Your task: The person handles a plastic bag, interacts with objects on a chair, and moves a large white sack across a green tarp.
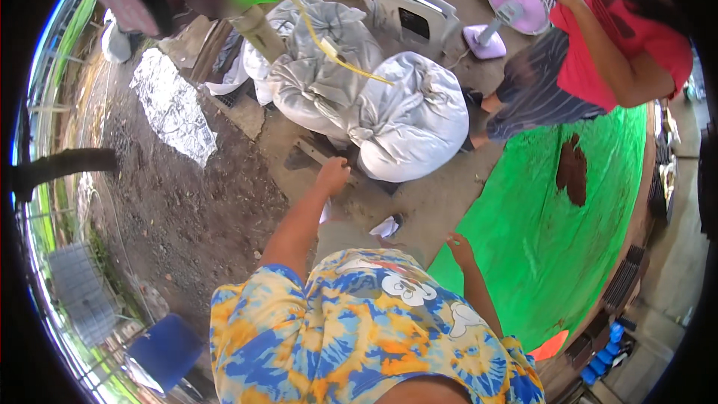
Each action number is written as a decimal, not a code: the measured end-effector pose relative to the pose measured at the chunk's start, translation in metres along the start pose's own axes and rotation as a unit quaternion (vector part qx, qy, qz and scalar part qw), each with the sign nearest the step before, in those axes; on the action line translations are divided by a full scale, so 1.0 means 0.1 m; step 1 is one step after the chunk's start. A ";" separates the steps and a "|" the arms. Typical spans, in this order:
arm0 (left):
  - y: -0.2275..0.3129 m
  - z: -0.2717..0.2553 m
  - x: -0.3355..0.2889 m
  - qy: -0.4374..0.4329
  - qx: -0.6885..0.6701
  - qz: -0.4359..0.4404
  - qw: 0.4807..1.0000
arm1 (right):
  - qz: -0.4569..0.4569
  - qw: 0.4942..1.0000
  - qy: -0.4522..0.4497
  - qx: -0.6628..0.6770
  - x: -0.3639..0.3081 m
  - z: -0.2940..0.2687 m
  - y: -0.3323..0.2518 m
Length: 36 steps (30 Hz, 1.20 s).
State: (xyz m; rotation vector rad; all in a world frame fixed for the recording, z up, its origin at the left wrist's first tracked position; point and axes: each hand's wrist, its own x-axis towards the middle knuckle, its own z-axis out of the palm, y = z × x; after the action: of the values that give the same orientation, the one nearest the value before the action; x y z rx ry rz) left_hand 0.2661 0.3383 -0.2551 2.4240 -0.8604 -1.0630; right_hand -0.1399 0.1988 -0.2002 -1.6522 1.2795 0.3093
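My left hand reaches forward with its fingers curled, beside a pale board-like piece on the ground. Whether the fingers grip that piece or something smaller, I cannot make out. Just beyond it stands a full white sack, its top gathered and twisted. A second silvery-white sack leans close behind. Down at my side, my right hand hangs with loosely bent fingers and nothing in it, over the edge of a green tarp.
A person in a red shirt at the right touches a pink standing fan. Beyond the sacks lies a white plastic chair. A yellow cord hangs over the sacks. Crumpled silver sheeting lies on the dirt at left.
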 end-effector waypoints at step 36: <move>1.34 1.20 1.03 0.062 -0.176 -0.107 0.977 | 0.130 0.964 0.157 0.171 -0.69 -0.02 1.22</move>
State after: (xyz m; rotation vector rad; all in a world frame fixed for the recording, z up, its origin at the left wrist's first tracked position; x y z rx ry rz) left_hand 0.1785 0.1604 -0.3172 2.2816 -0.3403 -1.0249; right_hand -0.2723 0.2425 -0.2169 -1.2709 1.6886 -0.0258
